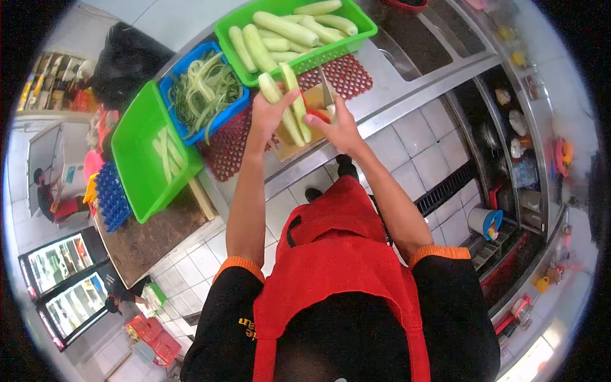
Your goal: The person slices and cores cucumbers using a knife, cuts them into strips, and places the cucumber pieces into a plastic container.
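Observation:
My left hand (270, 116) is closed around a long peeled cucumber piece (270, 89), holding it over a tan cutting board (287, 150). A second long pale piece (298, 108) lies alongside it, between my two hands; both look like lengthwise halves. In my right hand (342, 129) is a knife (326, 88), its blade pointing away from me. Something red shows by my right fingers, partly hidden. Just beyond the hands stands a green crate (254, 79) of peeled cucumbers (286, 28).
A blue basket (167, 86) holds peelings, and a tilted green crate (130, 130) holds several pale strips. Red perforated mats (347, 75) lie on the steel counter (382, 95). Shelves are at right. Other people (48, 197) are far left.

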`<state>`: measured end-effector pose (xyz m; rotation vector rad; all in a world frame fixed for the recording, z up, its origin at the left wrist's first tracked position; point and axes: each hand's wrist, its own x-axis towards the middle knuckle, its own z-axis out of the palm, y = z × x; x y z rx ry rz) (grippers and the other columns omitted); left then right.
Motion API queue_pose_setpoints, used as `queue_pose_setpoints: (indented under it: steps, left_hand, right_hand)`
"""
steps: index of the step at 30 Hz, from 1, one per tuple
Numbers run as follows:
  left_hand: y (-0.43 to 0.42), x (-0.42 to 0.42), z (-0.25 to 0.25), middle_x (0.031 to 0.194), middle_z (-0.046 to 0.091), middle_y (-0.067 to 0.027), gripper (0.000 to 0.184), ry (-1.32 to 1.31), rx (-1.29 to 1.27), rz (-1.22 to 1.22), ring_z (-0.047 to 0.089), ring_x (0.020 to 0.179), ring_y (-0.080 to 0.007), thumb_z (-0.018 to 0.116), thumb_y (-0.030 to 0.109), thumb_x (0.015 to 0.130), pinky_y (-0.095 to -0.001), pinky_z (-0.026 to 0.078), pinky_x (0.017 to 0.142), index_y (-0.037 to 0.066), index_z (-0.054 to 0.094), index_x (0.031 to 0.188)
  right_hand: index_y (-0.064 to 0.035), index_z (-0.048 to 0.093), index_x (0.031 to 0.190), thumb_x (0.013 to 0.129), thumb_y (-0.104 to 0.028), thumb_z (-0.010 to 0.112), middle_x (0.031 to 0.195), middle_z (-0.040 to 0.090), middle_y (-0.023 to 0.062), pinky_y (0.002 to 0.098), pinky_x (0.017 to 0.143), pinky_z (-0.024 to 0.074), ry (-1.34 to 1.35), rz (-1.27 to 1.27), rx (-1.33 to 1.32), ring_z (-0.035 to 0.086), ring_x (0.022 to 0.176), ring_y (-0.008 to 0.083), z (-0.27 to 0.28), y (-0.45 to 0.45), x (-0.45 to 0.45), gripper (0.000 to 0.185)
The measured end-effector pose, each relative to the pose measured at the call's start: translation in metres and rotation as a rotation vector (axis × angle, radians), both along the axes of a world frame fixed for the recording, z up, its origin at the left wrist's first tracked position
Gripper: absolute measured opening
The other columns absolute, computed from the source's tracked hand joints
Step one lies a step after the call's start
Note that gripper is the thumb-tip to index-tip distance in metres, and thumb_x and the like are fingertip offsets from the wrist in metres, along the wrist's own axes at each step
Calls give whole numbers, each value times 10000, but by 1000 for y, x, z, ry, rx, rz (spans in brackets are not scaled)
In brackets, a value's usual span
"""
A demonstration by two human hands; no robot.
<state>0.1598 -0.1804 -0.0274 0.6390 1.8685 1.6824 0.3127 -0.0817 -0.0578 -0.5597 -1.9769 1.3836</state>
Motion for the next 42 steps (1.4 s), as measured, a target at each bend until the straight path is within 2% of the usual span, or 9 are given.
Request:
queue_pose_setpoints:
  steps: [5, 7, 10, 15, 21, 24, 31, 38, 42]
  left_hand:
    - [-23, -9, 13, 929, 650, -46, 330, -105, 36, 147, 607, 805, -117, 729, 197, 819, -266, 490, 724, -22, 625, 1044]
    - [-50, -13, 8, 896, 641, -45, 359, -198, -2, 228, 610, 778, -133, 721, 264, 824, -272, 491, 702, -11, 626, 1035]
    - [-65, -1, 1, 855, 630, -37, 357, -307, -121, 380, 609, 730, -138, 728, 297, 815, -279, 496, 648, 8, 630, 999]
    - [-54, 20, -38, 802, 614, -28, 304, -422, -227, 552, 606, 674, -128, 740, 275, 809, -281, 500, 592, 23, 632, 939]
    - [-24, 25, -53, 942, 686, -162, 450, -143, -443, 520, 673, 812, -243, 741, 341, 764, -367, 511, 752, -23, 629, 1003]
    - [-4, 20, -59, 982, 671, -226, 570, 2, -698, 463, 656, 926, -369, 750, 414, 709, -429, 500, 828, -10, 618, 1067]
    - [3, 26, -36, 940, 681, -200, 525, 18, -713, 579, 662, 887, -355, 740, 416, 739, -423, 502, 800, -2, 631, 1037]
    - [-22, 39, -35, 873, 667, -109, 494, -120, -566, 701, 635, 765, -220, 653, 451, 855, -373, 500, 703, 8, 614, 1070]
    - [-45, 32, 5, 736, 623, -60, 501, -508, 13, 831, 607, 622, -179, 462, 545, 930, -316, 498, 557, 72, 618, 980]
  right_hand:
    - [-29, 495, 1129, 788, -285, 757, 1043, 610, 148, 370, 793, 488, -124, 0, -322, 624, 879, 271, -7, 16, -1, 501]
    - [-27, 487, 1139, 773, -253, 739, 1045, 592, 190, 427, 769, 501, -342, -9, 345, 623, 825, 361, -35, 17, 11, 499]
    - [-28, 481, 1153, 769, -216, 700, 1010, 587, 221, 479, 742, 499, -662, 135, 312, 597, 802, 437, -46, 13, 8, 480]
    - [-10, 542, 1150, 783, -199, 670, 1006, 605, 229, 474, 713, 507, -386, 232, 423, 612, 773, 428, -42, 42, 4, 432]
    - [41, 669, 1004, 797, -129, 677, 822, 689, 82, 279, 668, 492, -699, 262, -561, 624, 760, 132, 50, 89, 54, 268]
    - [43, 666, 1024, 789, -126, 694, 810, 678, 61, 257, 652, 484, -572, 195, -557, 609, 738, 102, 76, 114, 38, 291]
    - [35, 682, 916, 781, -182, 707, 716, 660, 101, 297, 635, 481, -257, 232, -53, 594, 665, 132, 82, 146, -126, 257]
    - [17, 651, 810, 777, -308, 700, 789, 627, 232, 458, 714, 473, 13, 407, 281, 603, 766, 389, 39, 74, -279, 330]
    - [11, 619, 753, 836, -365, 656, 781, 611, 242, 496, 693, 450, -115, 527, 449, 584, 763, 412, 38, 52, -315, 387]
